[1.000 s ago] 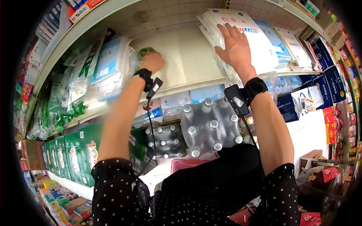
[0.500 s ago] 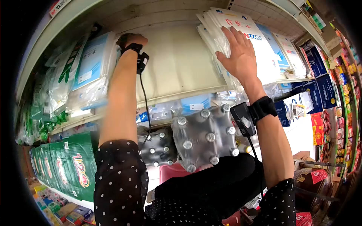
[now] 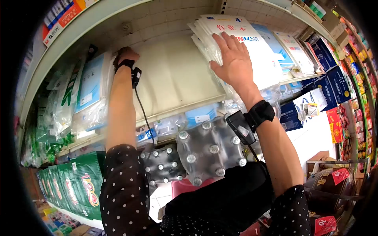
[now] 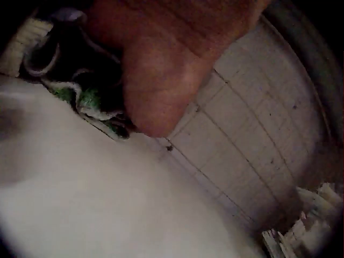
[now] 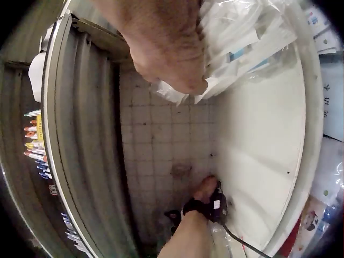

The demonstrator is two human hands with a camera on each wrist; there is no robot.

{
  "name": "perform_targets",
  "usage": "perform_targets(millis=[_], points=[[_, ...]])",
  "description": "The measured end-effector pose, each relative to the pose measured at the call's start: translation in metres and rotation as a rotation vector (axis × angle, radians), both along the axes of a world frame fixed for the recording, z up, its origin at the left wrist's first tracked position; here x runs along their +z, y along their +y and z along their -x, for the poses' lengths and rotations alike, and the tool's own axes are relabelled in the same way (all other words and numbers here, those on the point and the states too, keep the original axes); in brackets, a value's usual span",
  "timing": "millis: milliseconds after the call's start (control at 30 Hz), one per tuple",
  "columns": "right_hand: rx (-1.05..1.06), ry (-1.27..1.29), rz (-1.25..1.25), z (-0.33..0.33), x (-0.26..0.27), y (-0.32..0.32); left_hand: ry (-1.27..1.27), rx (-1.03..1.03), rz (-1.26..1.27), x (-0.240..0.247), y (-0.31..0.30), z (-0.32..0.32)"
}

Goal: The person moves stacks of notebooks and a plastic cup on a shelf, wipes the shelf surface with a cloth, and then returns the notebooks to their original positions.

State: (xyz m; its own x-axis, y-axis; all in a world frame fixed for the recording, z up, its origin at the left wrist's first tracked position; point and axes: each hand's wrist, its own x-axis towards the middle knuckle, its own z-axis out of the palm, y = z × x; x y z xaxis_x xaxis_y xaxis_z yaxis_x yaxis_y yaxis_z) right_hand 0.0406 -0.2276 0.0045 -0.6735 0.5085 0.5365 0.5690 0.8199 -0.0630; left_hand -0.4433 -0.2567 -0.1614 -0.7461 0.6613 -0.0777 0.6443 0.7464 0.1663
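The left hand [image 3: 130, 56] is at the back left of a pale shelf [image 3: 169, 74], beside a stack of bagged blue notebooks [image 3: 91, 84]. Its fingers are curled round a crumpled dark and green cloth [image 4: 88, 99], which lies against the shelf surface close to the tiled wall in the left wrist view; part of the cloth is hidden by the hand [image 4: 161, 70]. With fingers straight and spread, the right hand [image 3: 234, 63] rests on a stack of white workbooks [image 3: 260, 59] in plastic on the shelf's right side. In the right wrist view that hand [image 5: 161, 48] touches the clear wrapping [image 5: 242, 54].
Shrink-wrapped bottles [image 3: 210, 151] stand below the shelf front, with green boxes [image 3: 82, 185] to the lower left. An upper shelf edge [image 3: 90, 23] arches overhead. Dark blue boxes [image 3: 325, 92] are at the right. A cable hangs from the left wrist camera.
The left hand has moved with the cloth leftward and toward the back of the shelf, near the notebooks. On the workbooks, the right hand keeps its place. The head view has shifted a little.
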Motion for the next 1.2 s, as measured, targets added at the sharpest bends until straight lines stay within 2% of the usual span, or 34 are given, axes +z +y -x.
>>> perform_targets(millis=[67, 167, 200, 233, 267, 300, 333, 467, 533, 600, 767, 800, 867, 900, 967, 1000, 1067, 1100, 1167, 1200], points=[[-0.001, -0.007, -0.005, 0.001, 0.002, -0.001, 0.045, -0.029, 0.075, 0.018, -0.024, -0.008], [-0.001, 0.036, -0.014, 0.001, 0.002, -0.003, 0.048, -0.128, 0.218, 0.078, -0.047, -0.095], [-0.005, 0.029, -0.002, 0.001, 0.002, -0.002, 0.045, -0.161, 0.228, 0.082, -0.051, -0.105], [-0.009, 0.022, 0.012, 0.001, 0.002, -0.002, 0.090, -0.303, 0.077, 0.067, -0.059, -0.106], [-0.011, 0.015, 0.029, 0.001, 0.001, -0.002, 0.166, -0.427, 0.077, 0.040, -0.055, -0.094], [-0.010, 0.024, 0.023, 0.002, 0.000, -0.002, 0.052, -0.369, 0.105, 0.106, -0.087, -0.170], [-0.009, 0.031, 0.018, 0.001, 0.000, -0.001, 0.174, -0.477, 0.053, 0.083, -0.093, -0.168], [0.002, 0.067, -0.010, 0.000, -0.001, -0.004, 0.111, -0.812, -0.091, 0.072, -0.127, -0.202], [0.008, 0.077, -0.012, 0.000, -0.004, -0.002, -0.036, -0.854, -0.147, 0.093, -0.149, -0.233], [0.009, 0.075, -0.003, -0.001, -0.003, 0.000, -0.128, -0.861, -0.031, 0.114, -0.165, -0.255], [0.001, -0.047, 0.124, -0.007, 0.008, -0.002, -0.178, -0.914, -0.144, 0.107, -0.185, -0.266], [0.011, -0.072, 0.162, -0.006, 0.013, -0.001, -0.378, -0.852, -0.151, 0.110, -0.186, -0.267], [0.129, -0.025, 0.431, -0.011, 0.030, 0.009, -0.769, -0.710, -0.168, 0.122, -0.190, -0.268], [0.185, -0.001, 0.565, -0.018, 0.039, 0.012, -0.814, -0.664, -0.235, 0.130, -0.194, -0.270], [0.257, 0.179, 0.639, -0.038, 0.054, 0.004, -0.918, -0.567, -0.372, 0.139, -0.210, -0.278], [0.296, 0.259, 0.679, -0.048, 0.058, -0.007, -1.066, -0.533, -0.481, 0.144, -0.218, -0.284], [0.355, 0.440, 0.571, -0.062, 0.054, -0.029, -1.363, -0.438, -0.700, 0.155, -0.240, -0.294], [0.386, 0.452, 0.666, -0.067, 0.053, -0.045, -1.436, -0.464, -0.758, 0.163, -0.248, -0.302], [0.465, 0.508, 0.857, -0.071, 0.045, -0.082, -1.737, -0.402, -0.898, 0.171, -0.258, -0.312], [0.482, 0.429, 0.973, -0.075, 0.049, -0.104, -1.885, -0.371, -0.965, 0.175, -0.261, -0.318]])
